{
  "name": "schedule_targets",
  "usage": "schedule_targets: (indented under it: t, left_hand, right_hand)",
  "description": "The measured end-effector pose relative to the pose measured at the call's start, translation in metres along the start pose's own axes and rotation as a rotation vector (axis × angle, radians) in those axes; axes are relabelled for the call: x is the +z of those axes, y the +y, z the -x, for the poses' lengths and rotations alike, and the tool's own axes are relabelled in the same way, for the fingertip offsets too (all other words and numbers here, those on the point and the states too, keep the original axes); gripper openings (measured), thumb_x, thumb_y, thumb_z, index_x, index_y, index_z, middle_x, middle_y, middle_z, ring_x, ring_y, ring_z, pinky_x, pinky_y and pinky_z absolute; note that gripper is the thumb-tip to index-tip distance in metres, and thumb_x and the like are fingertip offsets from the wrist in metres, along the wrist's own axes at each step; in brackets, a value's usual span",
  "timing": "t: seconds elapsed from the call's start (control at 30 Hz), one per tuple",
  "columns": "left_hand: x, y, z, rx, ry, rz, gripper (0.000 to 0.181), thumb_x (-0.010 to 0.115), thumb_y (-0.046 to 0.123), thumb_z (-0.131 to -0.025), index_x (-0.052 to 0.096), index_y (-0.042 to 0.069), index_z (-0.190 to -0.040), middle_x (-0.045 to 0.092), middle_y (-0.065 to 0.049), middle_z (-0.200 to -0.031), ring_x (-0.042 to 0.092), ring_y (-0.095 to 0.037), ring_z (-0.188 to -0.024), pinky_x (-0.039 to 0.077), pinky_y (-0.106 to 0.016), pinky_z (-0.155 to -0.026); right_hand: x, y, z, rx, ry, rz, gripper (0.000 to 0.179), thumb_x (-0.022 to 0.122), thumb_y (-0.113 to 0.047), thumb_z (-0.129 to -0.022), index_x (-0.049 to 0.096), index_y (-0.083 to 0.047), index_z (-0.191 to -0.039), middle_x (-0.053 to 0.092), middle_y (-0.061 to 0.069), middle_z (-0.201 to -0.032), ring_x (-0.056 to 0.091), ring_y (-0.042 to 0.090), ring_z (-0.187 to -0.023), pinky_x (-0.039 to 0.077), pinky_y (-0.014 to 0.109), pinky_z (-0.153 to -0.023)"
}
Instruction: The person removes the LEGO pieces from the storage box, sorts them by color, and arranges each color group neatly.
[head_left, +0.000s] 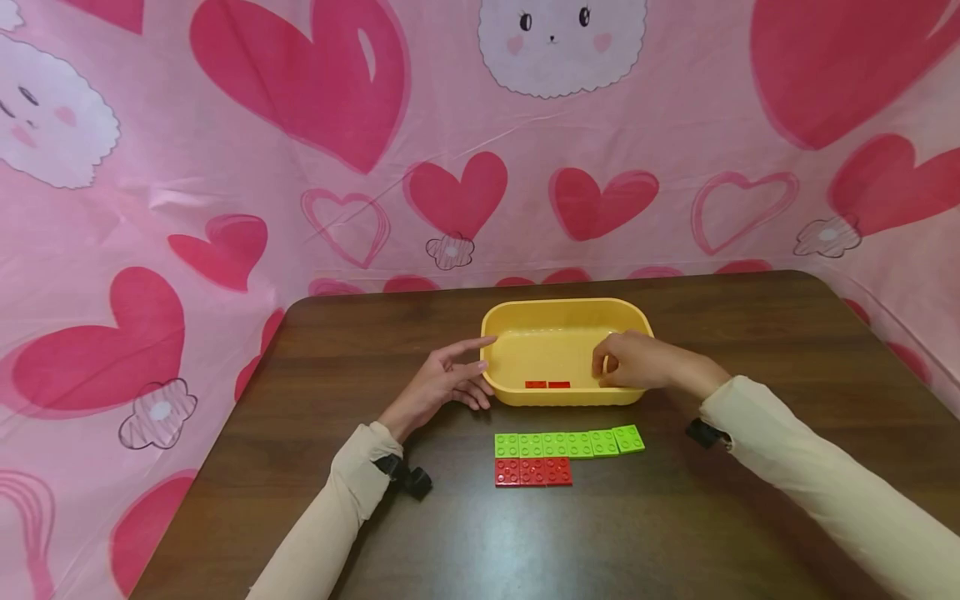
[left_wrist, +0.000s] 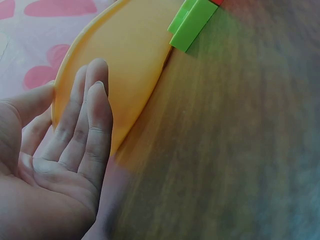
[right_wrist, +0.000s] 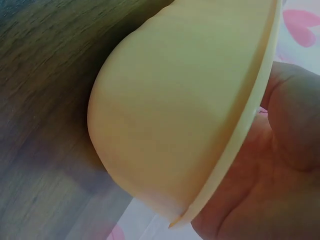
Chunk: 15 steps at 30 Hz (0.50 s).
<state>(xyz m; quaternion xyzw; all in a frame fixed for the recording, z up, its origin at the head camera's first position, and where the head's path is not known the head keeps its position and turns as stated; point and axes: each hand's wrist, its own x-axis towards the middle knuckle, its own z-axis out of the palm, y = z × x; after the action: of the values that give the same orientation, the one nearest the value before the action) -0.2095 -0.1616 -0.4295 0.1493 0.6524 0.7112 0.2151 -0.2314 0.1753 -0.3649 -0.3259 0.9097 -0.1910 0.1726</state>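
Observation:
A yellow plastic basin (head_left: pixel 562 397) stands toward the back of the table. My left hand (head_left: pixel 442 383) is at its left end, fingers fairly straight, fingertips touching the rim; the left wrist view shows this hand (left_wrist: pixel 65 135) beside the outer wall. Over the right rim reaches my right hand (head_left: pixel 637 360), fingers bent down inside the basin. Whatever its fingertips hold is hidden, and in the right wrist view the wall covers them. Two red bricks (head_left: pixel 536 385) lie inside by the near wall. In front, a row of several green bricks (head_left: pixel 556 445) adjoins a row of three red bricks (head_left: pixel 532 472).
The brown wooden table (head_left: pixel 637 525) extends around the basin and brick rows. Behind it hangs a pink cloth (head_left: pixel 517 125) with hearts. The last green brick (head_left: pixel 628 438) at the right end of its row sits slightly askew.

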Motion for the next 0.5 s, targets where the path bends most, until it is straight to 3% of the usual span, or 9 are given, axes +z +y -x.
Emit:
schedule_targets:
  t: [0.23,0.5]
  left_hand:
    - [0.0006,0.0000,-0.0001,0.007,0.011,-0.018,0.051,0.060,0.016,-0.101,0.045,0.012,-0.150,0.073,-0.017,-0.083,0.072,-0.027,-0.070,0.061,-0.036,-0.063]
    - [0.0000,-0.0011,-0.0008,0.014,0.012,-0.023,0.051,0.060,0.017,-0.101,0.046,0.013,-0.149,0.073,-0.017,-0.083,0.073,-0.028,-0.072,0.060,-0.035,-0.062]
  right_hand:
    - [-0.0011,-0.0007,-0.0038,0.045,-0.063,-0.023,0.011,0.072,-0.004,-0.083,0.074,-0.008,-0.093,0.069,0.001,-0.085,0.056,0.016,-0.073,0.051,0.029,-0.067]
    - [-0.0058,-0.0050,-0.0034,0.098,-0.118,0.008,0.010,0.072,-0.003,-0.083,0.072,-0.007,-0.092,0.064,0.001,-0.086,0.055,0.019,-0.080,0.053,0.041,-0.082]
